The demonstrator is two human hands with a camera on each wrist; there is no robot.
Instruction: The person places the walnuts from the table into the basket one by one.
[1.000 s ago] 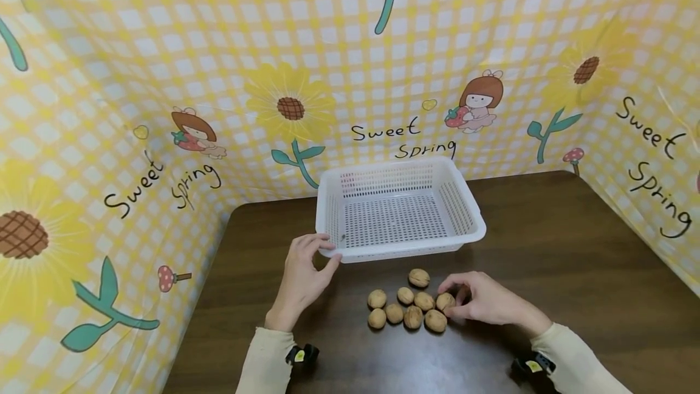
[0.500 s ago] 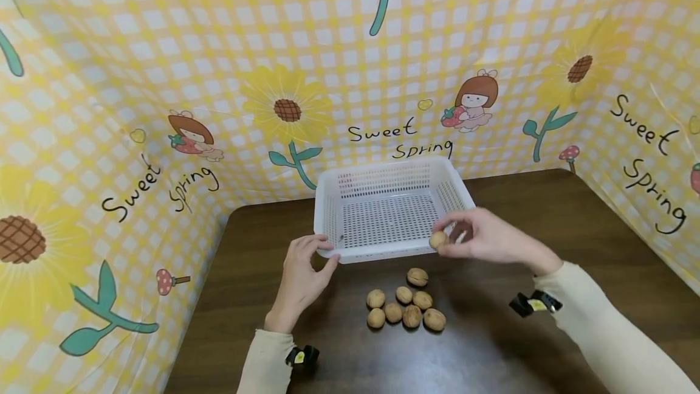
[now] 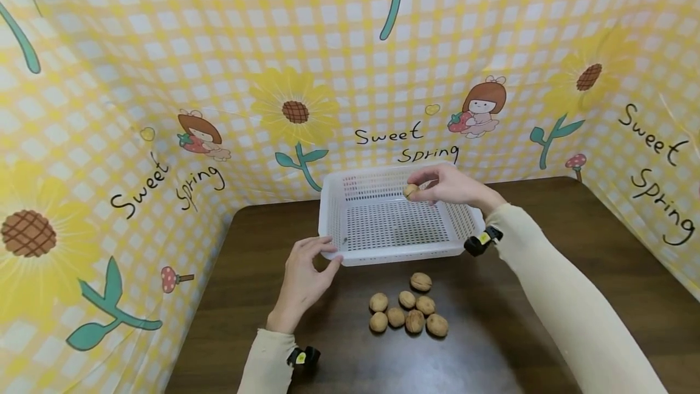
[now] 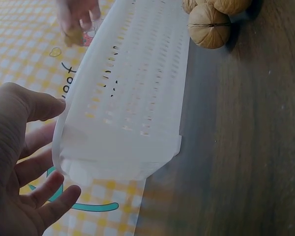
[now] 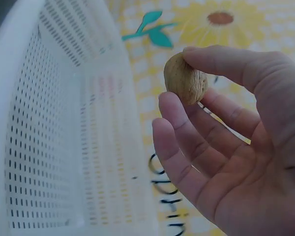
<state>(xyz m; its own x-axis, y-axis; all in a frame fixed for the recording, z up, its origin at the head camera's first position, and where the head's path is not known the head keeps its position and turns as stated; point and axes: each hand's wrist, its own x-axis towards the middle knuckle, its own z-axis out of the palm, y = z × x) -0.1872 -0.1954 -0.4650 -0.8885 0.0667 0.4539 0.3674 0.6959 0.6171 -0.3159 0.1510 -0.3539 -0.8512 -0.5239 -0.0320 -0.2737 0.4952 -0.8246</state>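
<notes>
My right hand (image 3: 455, 188) pinches a walnut (image 3: 410, 191) over the back part of a white plastic basket (image 3: 404, 254). In the right wrist view, thumb and fingertips hold the walnut (image 5: 183, 81) beside the basket's slotted wall (image 5: 110, 162). At the basket's front left corner, my left hand (image 3: 304, 278) grips the rim, its thumb toward the front and its fingers over the left side. That same corner (image 4: 113, 152) fills the middle of the left wrist view. In front of the basket several walnuts (image 3: 414, 321) lie grouped on the table.
The dark wooden table (image 3: 229, 333) reaches back to a yellow checked cloth (image 3: 372, 47) that hangs behind and along both sides. The basket stands near the table's back edge. A black strap with a small camera (image 3: 482, 239) sits on each wrist.
My right hand has picked up the rightmost walnut from the group, lifted it over the front rim and carried it toward the basket's back. The left hand has stayed at the corner.
</notes>
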